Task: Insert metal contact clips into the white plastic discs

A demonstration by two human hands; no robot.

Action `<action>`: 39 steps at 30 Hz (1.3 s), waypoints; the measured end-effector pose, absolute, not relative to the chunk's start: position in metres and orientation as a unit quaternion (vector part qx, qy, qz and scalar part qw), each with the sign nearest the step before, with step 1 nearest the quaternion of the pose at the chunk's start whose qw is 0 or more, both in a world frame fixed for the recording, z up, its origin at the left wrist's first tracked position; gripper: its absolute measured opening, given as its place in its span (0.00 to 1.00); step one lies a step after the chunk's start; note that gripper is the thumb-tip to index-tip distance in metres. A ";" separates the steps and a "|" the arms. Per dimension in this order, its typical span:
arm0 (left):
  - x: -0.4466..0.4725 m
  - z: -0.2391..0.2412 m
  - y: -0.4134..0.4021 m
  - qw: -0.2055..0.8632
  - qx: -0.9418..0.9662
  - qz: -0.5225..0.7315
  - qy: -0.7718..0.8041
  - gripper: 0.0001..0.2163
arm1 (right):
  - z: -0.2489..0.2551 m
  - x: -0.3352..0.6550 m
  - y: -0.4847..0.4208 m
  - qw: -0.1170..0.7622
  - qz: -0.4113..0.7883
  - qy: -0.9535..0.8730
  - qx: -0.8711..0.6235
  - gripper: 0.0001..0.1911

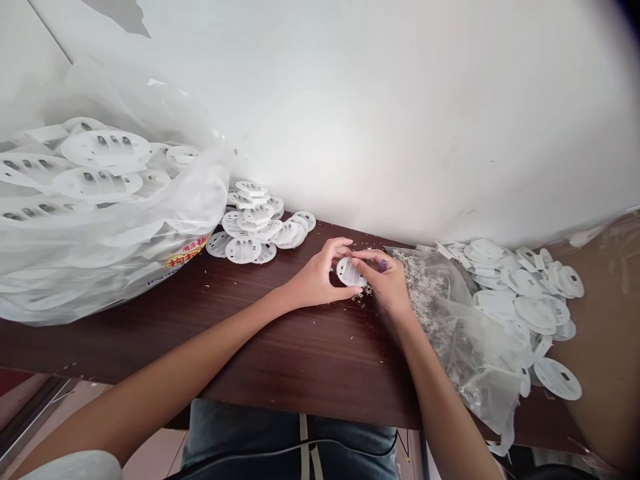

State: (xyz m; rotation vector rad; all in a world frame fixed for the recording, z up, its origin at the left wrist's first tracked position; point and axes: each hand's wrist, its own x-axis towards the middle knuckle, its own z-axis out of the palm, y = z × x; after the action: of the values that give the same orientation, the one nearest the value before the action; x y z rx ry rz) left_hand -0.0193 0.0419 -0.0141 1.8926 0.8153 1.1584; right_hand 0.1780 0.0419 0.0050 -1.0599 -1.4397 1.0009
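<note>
Item: white plastic disc (pixel 350 272), frame centre, pinched by our left hand (pixel 315 280) and right hand (pixel 387 283); light, stiff, we judge; grip rim

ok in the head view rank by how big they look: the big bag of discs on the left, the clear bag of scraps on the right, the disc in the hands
1. big bag of discs, though it sits nearest the camera
2. clear bag of scraps
3. disc, held between the left hand and right hand

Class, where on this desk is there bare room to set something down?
Bare wood lies between the forearms, and between the big bag and left hand. Crowded: disc pile at the wall, scrap bag and discs beside the right hand.
</note>
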 end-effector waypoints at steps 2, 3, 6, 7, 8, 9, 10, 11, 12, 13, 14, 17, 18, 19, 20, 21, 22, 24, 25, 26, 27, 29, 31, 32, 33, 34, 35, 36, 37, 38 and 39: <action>-0.019 -0.014 0.041 0.377 0.740 0.455 0.321 0.45 | 0.005 0.178 0.042 0.518 0.409 -0.608 -0.441 0.09; -0.019 -0.014 0.041 0.376 0.741 0.454 0.322 0.44 | 0.005 0.178 0.041 0.517 0.406 -0.609 -0.443 0.09; -0.019 -0.014 0.040 0.373 0.742 0.450 0.328 0.44 | 0.005 0.176 0.040 0.504 0.392 -0.616 -0.461 0.10; -0.019 -0.014 0.040 0.372 0.743 0.449 0.330 0.44 | 0.006 0.175 0.039 0.498 0.381 -0.622 -0.469 0.10; -0.019 -0.014 0.039 0.371 0.744 0.447 0.331 0.44 | 0.007 0.175 0.038 0.491 0.369 -0.628 -0.477 0.10; -0.019 -0.013 0.039 0.372 0.745 0.444 0.332 0.44 | 0.007 0.174 0.038 0.484 0.363 -0.632 -0.485 0.10; -0.019 -0.013 0.039 0.373 0.747 0.440 0.331 0.44 | 0.008 0.174 0.037 0.477 0.363 -0.631 -0.492 0.11; -0.019 -0.013 0.039 0.374 0.749 0.436 0.329 0.45 | 0.009 0.174 0.037 0.470 0.372 -0.628 -0.496 0.11; -0.020 -0.012 0.039 0.375 0.753 0.432 0.326 0.45 | 0.009 0.174 0.037 0.464 0.387 -0.622 -0.498 0.12; -0.020 -0.012 0.040 0.374 0.756 0.428 0.323 0.45 | 0.010 0.175 0.037 0.457 0.405 -0.618 -0.496 0.13; -0.020 -0.012 0.040 0.373 0.759 0.425 0.321 0.45 | 0.011 0.177 0.037 0.450 0.423 -0.615 -0.490 0.15; -0.020 -0.011 0.040 0.363 0.764 0.428 0.320 0.44 | 0.014 0.183 0.037 0.438 0.460 -0.606 -0.480 0.20; -0.020 -0.010 0.040 0.359 0.764 0.429 0.321 0.44 | 0.015 0.185 0.036 0.437 0.467 -0.594 -0.488 0.22; -0.020 -0.010 0.039 0.355 0.764 0.433 0.321 0.44 | 0.017 0.186 0.036 0.438 0.472 -0.577 -0.503 0.24; -0.020 -0.010 0.039 0.350 0.764 0.436 0.321 0.43 | 0.018 0.187 0.035 0.438 0.474 -0.557 -0.523 0.25; -0.019 -0.010 0.039 0.345 0.765 0.439 0.321 0.43 | 0.020 0.188 0.034 0.435 0.478 -0.537 -0.542 0.25; -0.019 -0.010 0.039 0.339 0.765 0.443 0.321 0.42 | 0.021 0.188 0.034 0.432 0.485 -0.520 -0.555 0.24; -0.019 -0.010 0.039 0.333 0.768 0.445 0.318 0.42 | 0.022 0.187 0.032 0.422 0.511 -0.502 -0.556 0.21; -0.019 -0.010 0.039 0.333 0.770 0.443 0.317 0.42 | 0.022 0.186 0.032 0.417 0.523 -0.501 -0.550 0.20; -0.020 -0.010 0.039 0.333 0.774 0.437 0.316 0.43 | 0.021 0.186 0.032 0.413 0.529 -0.500 -0.547 0.18; -0.020 -0.009 0.039 0.331 0.778 0.429 0.316 0.43 | 0.021 0.185 0.032 0.410 0.530 -0.499 -0.549 0.18; -0.021 -0.007 0.039 0.312 0.794 0.411 0.320 0.43 | 0.020 0.186 0.032 0.401 0.528 -0.493 -0.563 0.17; -0.022 -0.005 0.040 0.271 0.813 0.398 0.327 0.39 | 0.020 0.188 0.033 0.397 0.535 -0.485 -0.566 0.17; -0.022 -0.004 0.040 0.245 0.822 0.394 0.332 0.35 | 0.020 0.189 0.033 0.398 0.542 -0.483 -0.561 0.18; -0.022 -0.004 0.041 0.216 0.829 0.391 0.337 0.30 | 0.021 0.189 0.033 0.401 0.547 -0.481 -0.556 0.18; -0.022 -0.004 0.042 0.189 0.834 0.389 0.343 0.24 | 0.021 0.189 0.033 0.403 0.549 -0.481 -0.552 0.18; -0.022 -0.005 0.043 0.163 0.837 0.387 0.351 0.20 | 0.021 0.189 0.033 0.402 0.550 -0.481 -0.552 0.18; -0.022 -0.006 0.044 0.140 0.839 0.386 0.358 0.18 | 0.020 0.188 0.034 0.399 0.548 -0.482 -0.555 0.17; -0.022 -0.007 0.045 0.121 0.840 0.385 0.363 0.17 | 0.019 0.187 0.034 0.394 0.547 -0.484 -0.558 0.17; -0.022 -0.008 0.046 0.105 0.842 0.384 0.364 0.17 | 0.018 0.187 0.034 0.391 0.547 -0.485 -0.559 0.17; -0.022 -0.009 0.046 0.091 0.845 0.384 0.362 0.16 | 0.016 0.186 0.034 0.389 0.549 -0.486 -0.558 0.18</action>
State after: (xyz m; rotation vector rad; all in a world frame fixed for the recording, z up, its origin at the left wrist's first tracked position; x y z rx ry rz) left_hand -0.0218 0.0465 -0.0091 2.5089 1.0750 1.1411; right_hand 0.1860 0.0341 0.0163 -1.4199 -1.2350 1.3965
